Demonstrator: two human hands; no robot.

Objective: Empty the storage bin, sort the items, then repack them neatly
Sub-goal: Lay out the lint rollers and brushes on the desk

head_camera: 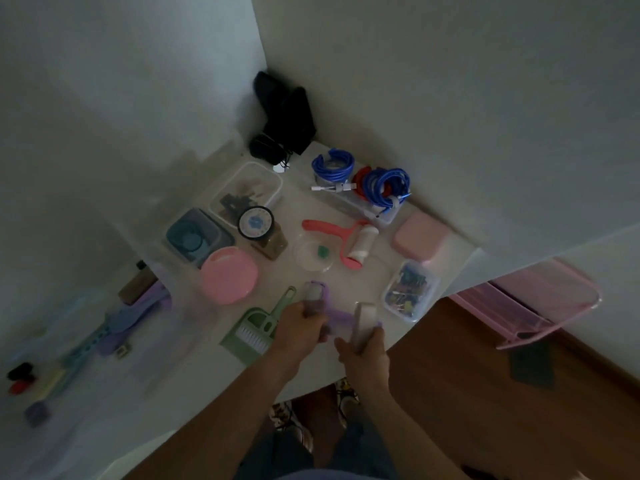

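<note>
Hands low over table (349,355) — left hand (298,336) curled round purple roller (320,299), right hand (363,351) curled round white roll (365,322). Both light, hard plastic, smooth — best held by handle. Pink roller (349,242), round pink box (229,274), green dustpan (254,327) nearby.

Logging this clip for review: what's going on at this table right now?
A person stands at a white table covered with sorted odds and ends. The left hand holds a purple lint roller, and the right hand grips a white roll beside it. Laid out beyond are a coral lint roller, blue cable coils, a pink round case, a green dustpan and a clear box of clips. More items lie in a blurred clear bin at left.
</note>
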